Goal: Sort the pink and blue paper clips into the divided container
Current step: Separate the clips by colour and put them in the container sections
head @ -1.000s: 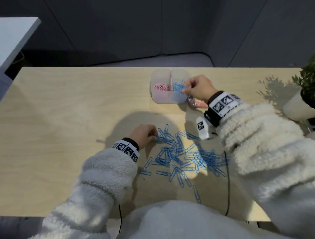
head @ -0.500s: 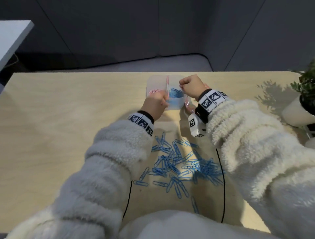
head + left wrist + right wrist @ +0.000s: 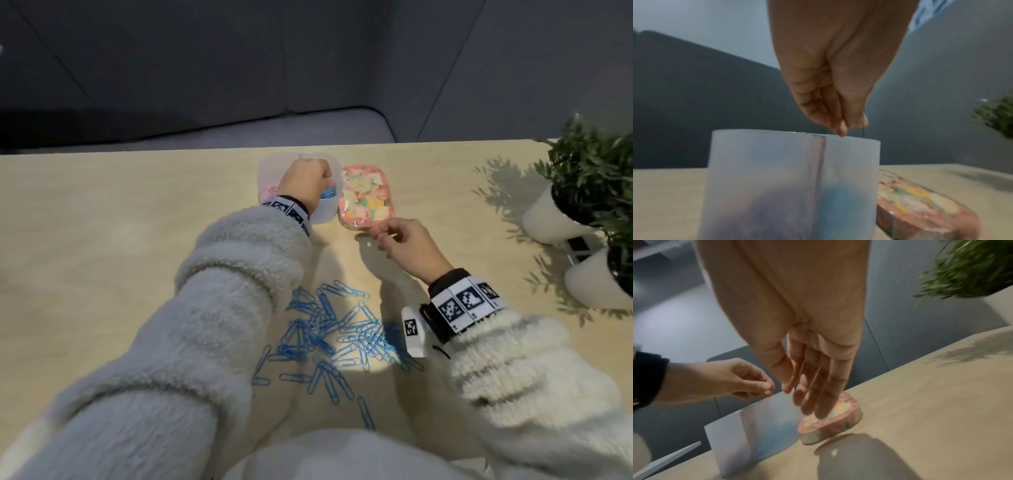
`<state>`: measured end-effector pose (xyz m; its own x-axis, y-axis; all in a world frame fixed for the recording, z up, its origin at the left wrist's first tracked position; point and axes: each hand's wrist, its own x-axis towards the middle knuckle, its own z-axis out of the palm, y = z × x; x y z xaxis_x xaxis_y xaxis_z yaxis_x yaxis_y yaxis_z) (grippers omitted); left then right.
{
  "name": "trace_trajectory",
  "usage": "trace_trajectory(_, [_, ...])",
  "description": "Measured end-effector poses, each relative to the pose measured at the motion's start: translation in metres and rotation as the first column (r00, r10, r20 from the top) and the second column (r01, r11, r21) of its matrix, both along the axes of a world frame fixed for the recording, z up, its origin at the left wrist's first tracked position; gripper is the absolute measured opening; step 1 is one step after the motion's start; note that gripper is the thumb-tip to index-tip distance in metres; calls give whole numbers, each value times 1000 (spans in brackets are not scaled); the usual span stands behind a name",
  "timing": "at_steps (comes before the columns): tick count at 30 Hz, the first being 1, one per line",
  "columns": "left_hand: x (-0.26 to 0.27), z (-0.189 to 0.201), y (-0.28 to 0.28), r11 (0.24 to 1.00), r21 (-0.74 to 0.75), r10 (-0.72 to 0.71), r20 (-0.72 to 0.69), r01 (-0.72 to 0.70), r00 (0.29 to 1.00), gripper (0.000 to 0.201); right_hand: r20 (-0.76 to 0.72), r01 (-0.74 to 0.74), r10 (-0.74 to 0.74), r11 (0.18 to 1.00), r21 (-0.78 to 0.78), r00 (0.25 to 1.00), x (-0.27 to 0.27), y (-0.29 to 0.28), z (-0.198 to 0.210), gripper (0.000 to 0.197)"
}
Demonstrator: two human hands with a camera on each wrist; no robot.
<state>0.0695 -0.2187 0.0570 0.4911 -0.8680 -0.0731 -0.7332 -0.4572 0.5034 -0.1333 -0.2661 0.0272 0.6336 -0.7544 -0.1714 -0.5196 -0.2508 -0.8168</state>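
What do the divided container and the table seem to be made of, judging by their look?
Divided container: probably frosted, translucent plastic; pink and blue clip colours show only as blurred patches through its matt wall.
Table: looks like pale wood or a wood-look laminate, matt; faint grain and soft, non-glossy shadows. Which one cannot be told.

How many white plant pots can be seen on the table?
2. One white pot stands at the table's right edge; the other white pot stands nearer the person, cut off by the picture's edge. More may be hidden outside the view.
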Motion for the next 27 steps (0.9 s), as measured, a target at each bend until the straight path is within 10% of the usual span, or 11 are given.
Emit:
trace_trajectory(4, [-15, -13, 49, 992, -118, -61, -56, 54, 997, 16, -339, -106, 120, 993, 60, 933, -52, 12, -9, 12])
trace_trajectory(7, [-30, -47, 97, 990, 92, -98, -49, 103, 994, 25, -670, -203, 234, 971, 126, 705, -83, 23, -10, 69])
trace_trajectory(10, [-41, -74, 132, 962, 260, -91, -5, 89, 996, 46, -671, -158, 210, 978, 139, 711, -99, 42, -15, 107])
trace_trajectory(19, [-96, -77, 159, 906, 326, -297, 34, 270, 954, 94, -390, -208, 197, 978, 14, 900, -79, 84, -41, 54])
trace_trajectory(27, [-59, -62, 246, 976, 213, 93, -193, -51, 977, 50, -467, -473, 413, 881, -11, 782, -101, 115, -25, 75])
